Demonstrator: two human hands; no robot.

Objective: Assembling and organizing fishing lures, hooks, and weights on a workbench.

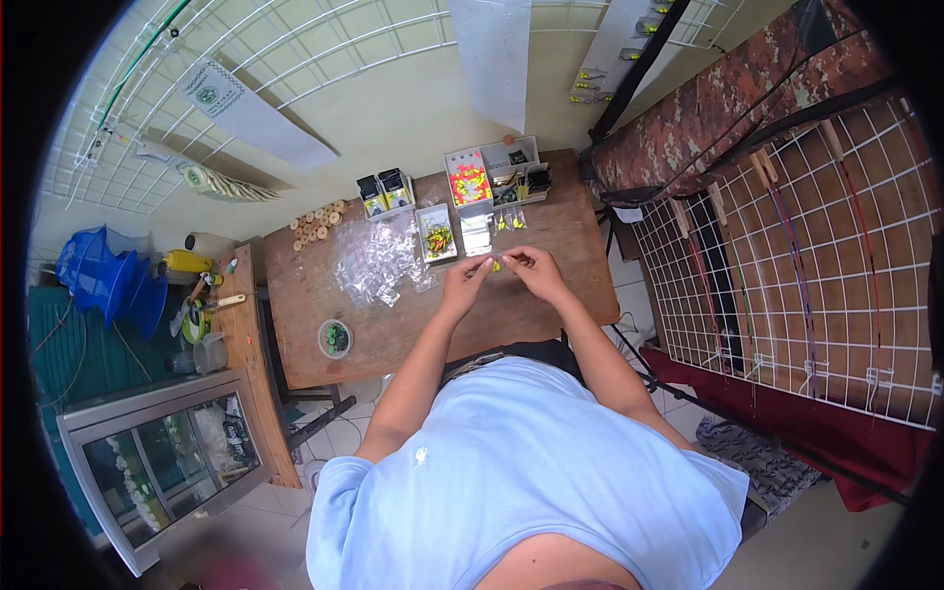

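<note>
Over the table [295,285], left hand [465,282] and right hand [540,274] pinch something tiny [496,264].

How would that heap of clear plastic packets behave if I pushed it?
The clear packets look thin and shiny, so they're probably light and a bit slippery against each other. They lie loose and overlapping on the wooden table, so a push would likely scatter some rather than shift the heap together.

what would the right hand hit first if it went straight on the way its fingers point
Most likely the left hand, just ahead of the right hand in that line; whether they already touch is too small to tell.
</note>
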